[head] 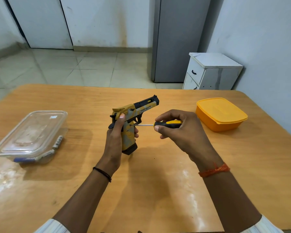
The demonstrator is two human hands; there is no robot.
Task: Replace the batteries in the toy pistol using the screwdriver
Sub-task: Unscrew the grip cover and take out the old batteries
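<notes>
The toy pistol (135, 113) is yellow, grey and black, and stands upright over the middle of the table with its barrel pointing up and to the right. My left hand (115, 140) grips it round the handle. My right hand (178, 130) holds the black and yellow handle of the screwdriver (165, 124) level. Its thin metal shaft points left and its tip touches the side of the pistol's grip, just under the trigger guard.
A clear lidded plastic box (30, 137) with several batteries inside sits at the left of the wooden table (154, 182). A shut orange plastic box (221, 113) sits at the right. A white cabinet (210, 71) stands behind the table's far right corner.
</notes>
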